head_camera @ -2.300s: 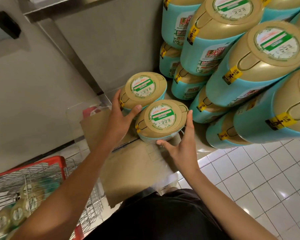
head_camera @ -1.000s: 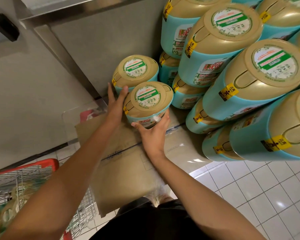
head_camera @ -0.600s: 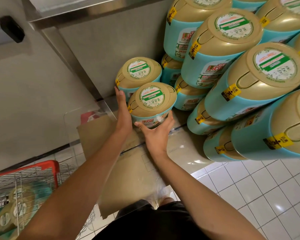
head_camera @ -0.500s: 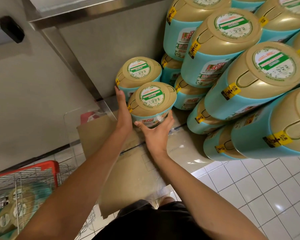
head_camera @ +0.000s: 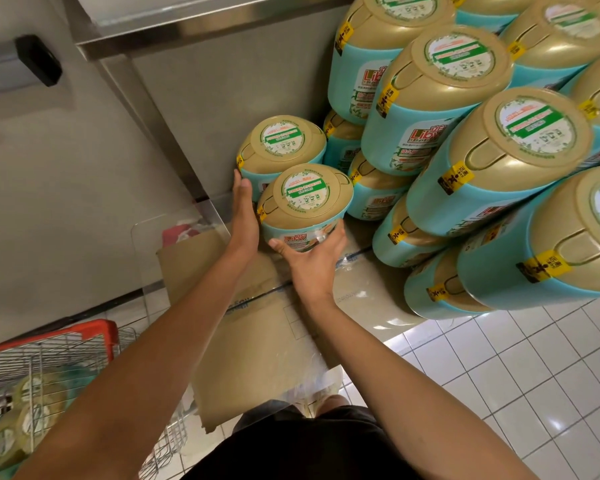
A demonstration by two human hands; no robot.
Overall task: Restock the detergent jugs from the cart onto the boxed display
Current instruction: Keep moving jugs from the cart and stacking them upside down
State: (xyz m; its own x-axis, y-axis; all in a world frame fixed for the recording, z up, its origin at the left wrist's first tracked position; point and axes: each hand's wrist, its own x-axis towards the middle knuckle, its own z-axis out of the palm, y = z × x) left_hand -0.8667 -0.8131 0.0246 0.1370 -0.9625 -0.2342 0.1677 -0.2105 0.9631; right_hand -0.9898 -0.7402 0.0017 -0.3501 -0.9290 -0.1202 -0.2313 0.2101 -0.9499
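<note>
Two hands flank the near jug (head_camera: 305,202), which stands upright on the cardboard box (head_camera: 257,323) at the left end of the display, its gold cap facing the camera and its body touching the far jug (head_camera: 281,147) behind it; the left hand (head_camera: 245,216) lies flat along the jug's left flank, fingers straight and together, their tips reaching up between the two jugs; the right hand (head_camera: 312,261) cups the lower front of the teal body from below, fingers spread and curled round the label, thumb out to the left; neither hand closes fully, so the jug is pressed between palms rather than gripped; to the right the stacked jugs (head_camera: 447,109) rise in tiers, and more wait in the red wire cart (head_camera: 49,351) at lower left; judging by its bulk, a full jug will be heavy and the liquid inside may shift when tilted; the plastic wall looks smooth and a little glossy, so palms alone could slip; the moulded handle recess in the cap seems the surest hold for lifting, with a second hand under the base; here sliding seems wiser than lifting, nudging it snug against its neighbours on the box
</note>
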